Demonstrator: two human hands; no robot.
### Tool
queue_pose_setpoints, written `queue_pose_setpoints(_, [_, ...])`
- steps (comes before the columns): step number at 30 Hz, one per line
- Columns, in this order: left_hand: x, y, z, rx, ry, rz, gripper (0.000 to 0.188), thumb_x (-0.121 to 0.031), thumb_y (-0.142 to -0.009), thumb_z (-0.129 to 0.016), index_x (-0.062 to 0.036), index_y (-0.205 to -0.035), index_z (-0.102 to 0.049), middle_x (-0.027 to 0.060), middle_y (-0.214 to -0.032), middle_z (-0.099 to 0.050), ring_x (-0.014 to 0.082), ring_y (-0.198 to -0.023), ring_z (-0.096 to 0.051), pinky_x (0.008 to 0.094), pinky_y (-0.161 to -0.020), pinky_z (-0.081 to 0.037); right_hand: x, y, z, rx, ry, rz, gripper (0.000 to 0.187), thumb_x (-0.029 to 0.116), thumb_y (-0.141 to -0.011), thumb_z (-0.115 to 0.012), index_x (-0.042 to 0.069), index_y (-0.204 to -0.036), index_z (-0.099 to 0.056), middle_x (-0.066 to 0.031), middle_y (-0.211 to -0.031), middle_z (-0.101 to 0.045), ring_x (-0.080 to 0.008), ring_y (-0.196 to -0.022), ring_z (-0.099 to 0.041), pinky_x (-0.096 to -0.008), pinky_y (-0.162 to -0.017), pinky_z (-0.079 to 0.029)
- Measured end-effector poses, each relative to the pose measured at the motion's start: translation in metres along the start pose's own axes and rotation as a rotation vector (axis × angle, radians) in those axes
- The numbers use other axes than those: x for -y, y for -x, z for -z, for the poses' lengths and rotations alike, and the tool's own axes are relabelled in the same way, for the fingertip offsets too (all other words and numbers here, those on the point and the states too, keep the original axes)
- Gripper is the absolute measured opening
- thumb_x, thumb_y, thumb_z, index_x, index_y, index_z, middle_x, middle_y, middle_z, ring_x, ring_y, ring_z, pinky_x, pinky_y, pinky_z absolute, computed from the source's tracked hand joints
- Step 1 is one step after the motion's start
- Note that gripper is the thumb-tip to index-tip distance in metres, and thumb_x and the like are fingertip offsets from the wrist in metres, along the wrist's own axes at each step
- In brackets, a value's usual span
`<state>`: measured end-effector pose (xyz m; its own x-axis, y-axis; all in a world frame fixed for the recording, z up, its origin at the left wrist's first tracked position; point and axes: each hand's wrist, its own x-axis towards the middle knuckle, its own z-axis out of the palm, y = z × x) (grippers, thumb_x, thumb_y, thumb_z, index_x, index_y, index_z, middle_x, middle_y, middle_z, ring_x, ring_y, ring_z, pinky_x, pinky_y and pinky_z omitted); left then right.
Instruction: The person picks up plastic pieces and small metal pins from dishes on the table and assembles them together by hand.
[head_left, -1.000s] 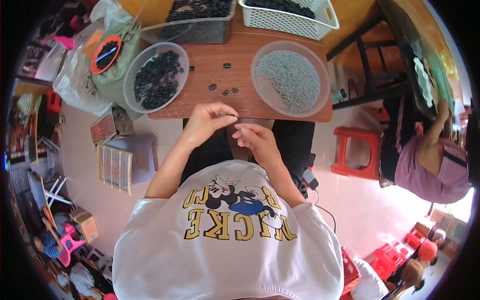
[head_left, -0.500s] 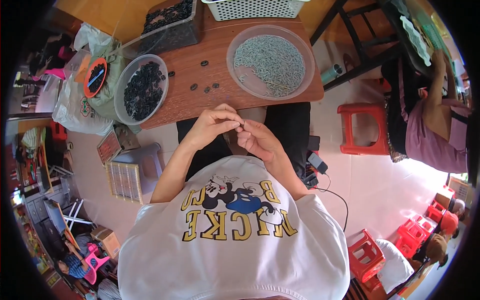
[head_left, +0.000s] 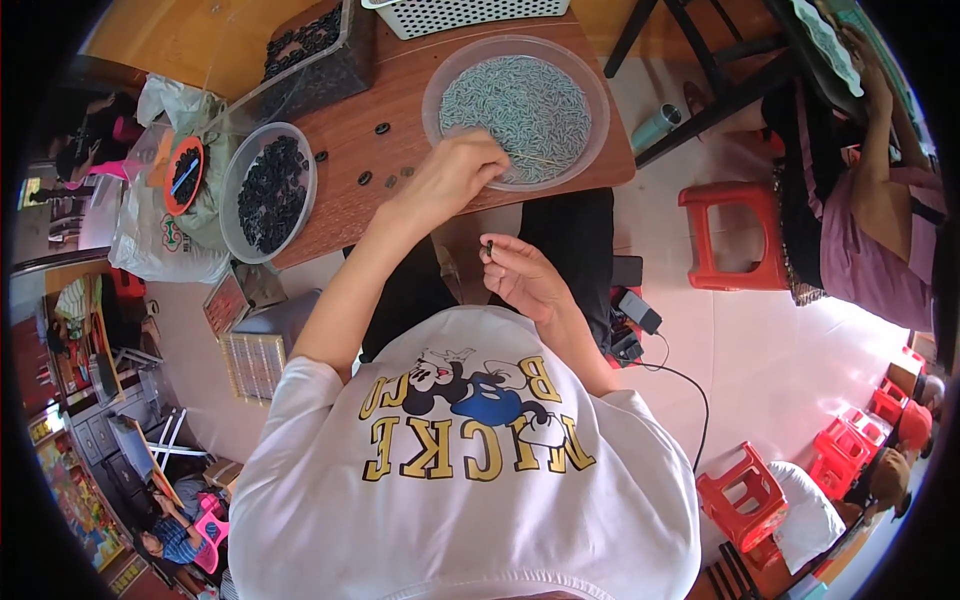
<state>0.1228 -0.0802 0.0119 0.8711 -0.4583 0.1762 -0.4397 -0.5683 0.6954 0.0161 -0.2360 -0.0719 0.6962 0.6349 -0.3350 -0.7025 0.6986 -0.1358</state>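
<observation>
Curling over bowl (head_left: 600, 105), left hand (head_left: 455, 172) hides its grip; right hand (head_left: 527, 278) pinches black piece (head_left: 489, 248).

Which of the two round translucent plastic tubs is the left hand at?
The right-side tub, holding small grey-green pieces: the bare left hand overlaps its near edge. The left-side tub holds black pieces, with no hand at it.

Table (head_left: 345, 130): reddish-brown wood grain. Shallow round tub (head_left: 600, 112) of grey-green pieces ahead and rightward of left hand (head_left: 462, 165), which reaches over its near rim. A few loose dark pieces (head_left: 364, 179) leftward of that hand; farther left, second round tub (head_left: 311, 188), black pieces inside. Beyond: clear rectangular bin (head_left: 352, 62) ahead-left, white perforated basket (head_left: 470, 16) straight ahead.
</observation>
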Motion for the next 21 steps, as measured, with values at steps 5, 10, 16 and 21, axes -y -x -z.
queue_pose_setpoints(5, [0.013, -0.022, -0.012, 0.260, -0.101, -0.221, 0.010, -0.001, -0.076, -0.060, 0.0045, -0.084, -0.062, 0.0162, -0.080, -0.059, 0.0336, -0.079, -0.059, 0.0386, -0.068, -0.046, 0.003, 0.007, 0.004, -0.023, 0.004, 0.050, 0.021, 0.002, -0.085, -0.060, 0.000, -0.106, -0.060, -0.0077, -0.086, -0.060, -0.0094, -0.067, -0.053, -0.0183, -0.061, -0.044])
queue_pose_setpoints(10, [0.015, -0.026, -0.016, 0.306, -0.095, -0.201, 0.008, 0.000, -0.076, -0.059, 0.0050, -0.082, -0.061, 0.0165, -0.080, -0.058, 0.0337, -0.080, -0.059, 0.0380, -0.067, -0.046, 0.006, 0.011, 0.015, -0.028, 0.020, 0.076, 0.020, 0.002, -0.086, -0.058, 0.001, -0.105, -0.061, -0.0076, -0.087, -0.061, -0.0094, -0.068, -0.053, -0.0196, -0.062, -0.043])
queue_pose_setpoints(16, [0.020, -0.023, -0.016, 0.259, -0.102, -0.198, 0.011, 0.000, -0.076, -0.059, 0.0039, -0.086, -0.060, 0.0149, -0.081, -0.058, 0.0320, -0.075, -0.059, 0.0373, -0.066, -0.046, 0.005, 0.008, 0.005, -0.020, 0.057, 0.067, 0.019, 0.002, -0.085, -0.059, 0.000, -0.104, -0.061, -0.0081, -0.085, -0.062, -0.0094, -0.067, -0.053, -0.0199, -0.061, -0.043])
queue_pose_setpoints(21, [0.004, 0.006, 0.008, 0.117, 0.336, 0.160, 0.013, -0.004, -0.083, -0.058, 0.0014, -0.095, -0.061, 0.0102, -0.086, -0.062, 0.0194, -0.076, -0.060, 0.0307, -0.067, -0.048, 0.012, 0.007, -0.020, -0.154, 0.382, 0.272, 0.019, 0.001, -0.083, -0.061, -0.001, -0.102, -0.062, -0.0096, -0.084, -0.065, -0.0093, -0.063, -0.053, -0.0200, -0.059, -0.043])
